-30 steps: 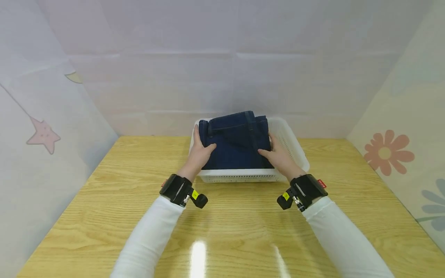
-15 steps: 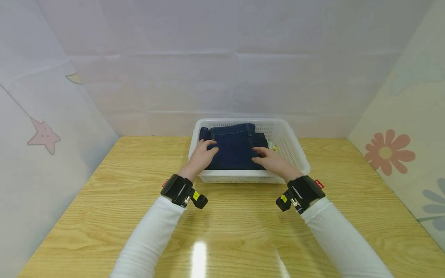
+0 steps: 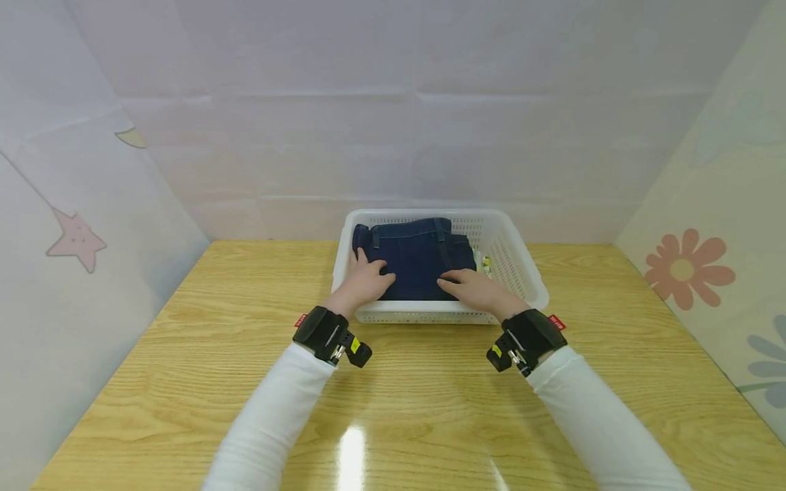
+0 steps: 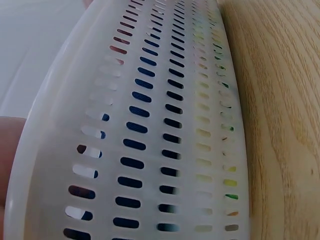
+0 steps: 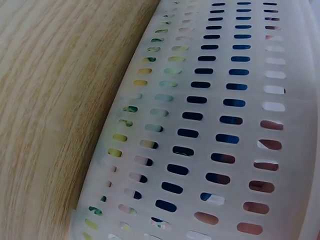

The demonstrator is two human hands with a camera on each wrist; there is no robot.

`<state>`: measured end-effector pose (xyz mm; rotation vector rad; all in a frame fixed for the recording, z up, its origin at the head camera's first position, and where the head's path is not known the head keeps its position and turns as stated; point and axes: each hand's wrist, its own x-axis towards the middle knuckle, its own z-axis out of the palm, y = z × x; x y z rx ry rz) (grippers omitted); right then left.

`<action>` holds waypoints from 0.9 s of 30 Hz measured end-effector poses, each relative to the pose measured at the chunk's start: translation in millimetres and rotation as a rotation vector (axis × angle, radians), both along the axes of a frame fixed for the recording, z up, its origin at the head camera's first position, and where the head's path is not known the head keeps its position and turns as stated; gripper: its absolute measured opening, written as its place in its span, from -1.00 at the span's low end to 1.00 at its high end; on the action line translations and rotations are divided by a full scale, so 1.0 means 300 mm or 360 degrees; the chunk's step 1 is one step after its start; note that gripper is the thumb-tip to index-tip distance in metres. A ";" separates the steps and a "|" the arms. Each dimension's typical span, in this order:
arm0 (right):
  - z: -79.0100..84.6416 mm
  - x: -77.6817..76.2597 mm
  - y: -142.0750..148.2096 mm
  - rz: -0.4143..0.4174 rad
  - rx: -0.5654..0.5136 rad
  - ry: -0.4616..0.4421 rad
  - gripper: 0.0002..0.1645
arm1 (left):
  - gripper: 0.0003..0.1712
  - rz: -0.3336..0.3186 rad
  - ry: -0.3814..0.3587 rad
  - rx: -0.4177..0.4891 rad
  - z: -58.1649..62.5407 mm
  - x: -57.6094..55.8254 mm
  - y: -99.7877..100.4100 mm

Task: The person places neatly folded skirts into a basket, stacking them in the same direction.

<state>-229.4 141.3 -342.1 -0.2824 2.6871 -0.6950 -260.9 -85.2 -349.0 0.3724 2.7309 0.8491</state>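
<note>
Folded dark blue jeans (image 3: 414, 262) lie in a white perforated plastic basket (image 3: 424, 307). My left hand (image 3: 364, 281) rests on their left part, fingers spread and thumb pointing inward. On the right front part lies my right hand (image 3: 475, 288), its fingers loosely bent over the denim. Both wrists cross the front rim. In the left wrist view the basket wall (image 4: 60, 125) fills most of the picture, with dark denim behind the slots. The right wrist view shows the wall (image 5: 200, 150) too, with the right hand's skin behind some slots.
Through the lower slots show light items with yellow and green bits, under the jeans. A small white and yellow item (image 3: 487, 264) sits right of the jeans inside the basket. The wooden table (image 3: 417, 395) meets a pale cloth wall (image 3: 405, 136) behind the basket.
The jeans, held up past the basket's back rim a second ago, came down into it and my hands let go. Since then both hands have shifted slightly inward over the denim.
</note>
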 end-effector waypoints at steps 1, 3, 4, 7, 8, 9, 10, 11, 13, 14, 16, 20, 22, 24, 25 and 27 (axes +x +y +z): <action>0.001 0.001 -0.003 0.0001 0.0012 0.0001 -0.34 | -0.40 -0.0006 0.0006 -0.0020 0.001 0.002 0.001; 0.003 0.004 -0.008 0.0001 0.0041 -0.0003 -0.33 | -0.40 -0.0012 0.0021 -0.0054 0.003 0.008 0.003; 0.005 0.006 -0.011 -0.0005 0.0058 -0.0010 -0.32 | -0.41 -0.0013 0.0040 -0.0072 0.003 0.012 0.003; 0.005 0.008 -0.014 -0.0013 0.0111 -0.0032 -0.29 | -0.48 -0.0053 0.0221 -0.0179 0.003 0.030 0.009; 0.005 0.008 -0.015 -0.0018 0.0117 -0.0042 -0.29 | -0.53 -0.0068 0.0311 -0.0225 0.001 0.037 0.013; 0.004 0.009 -0.015 -0.0021 0.0117 -0.0048 -0.29 | -0.57 -0.0074 0.0415 -0.0272 0.001 0.045 0.017; 0.003 0.009 -0.015 -0.0016 0.0124 -0.0045 -0.28 | -0.59 -0.0071 0.0522 -0.0315 0.000 0.052 0.020; 0.002 0.008 -0.015 -0.0015 0.0126 -0.0045 -0.28 | -0.59 -0.0065 0.0622 -0.0355 -0.001 0.059 0.022; 0.002 0.008 -0.016 -0.0020 0.0123 -0.0045 -0.28 | -0.55 -0.0038 0.0757 -0.0395 -0.003 0.068 0.026; 0.002 0.009 -0.016 -0.0016 0.0127 -0.0040 -0.28 | -0.52 -0.0021 0.0776 -0.0397 -0.003 0.071 0.027; 0.005 0.010 -0.015 -0.0012 0.0137 -0.0033 -0.28 | -0.49 0.0015 0.0767 -0.0373 -0.004 0.072 0.029; 0.008 0.010 -0.015 -0.0029 0.0159 -0.0065 -0.26 | -0.45 0.0059 0.0566 -0.0302 -0.001 0.070 0.029; 0.007 0.009 -0.015 -0.0043 0.0165 -0.0093 -0.24 | -0.44 0.0072 0.0472 -0.0291 0.003 0.069 0.028; 0.006 0.008 -0.016 -0.0048 0.0180 -0.0125 -0.23 | -0.43 0.0066 0.0407 -0.0318 0.008 0.069 0.029; 0.006 0.007 -0.016 -0.0047 0.0187 -0.0138 -0.22 | -0.43 0.0063 0.0385 -0.0333 0.009 0.069 0.030; 0.005 0.005 -0.016 -0.0042 0.0192 -0.0175 -0.20 | -0.42 0.0059 0.0351 -0.0365 0.011 0.068 0.032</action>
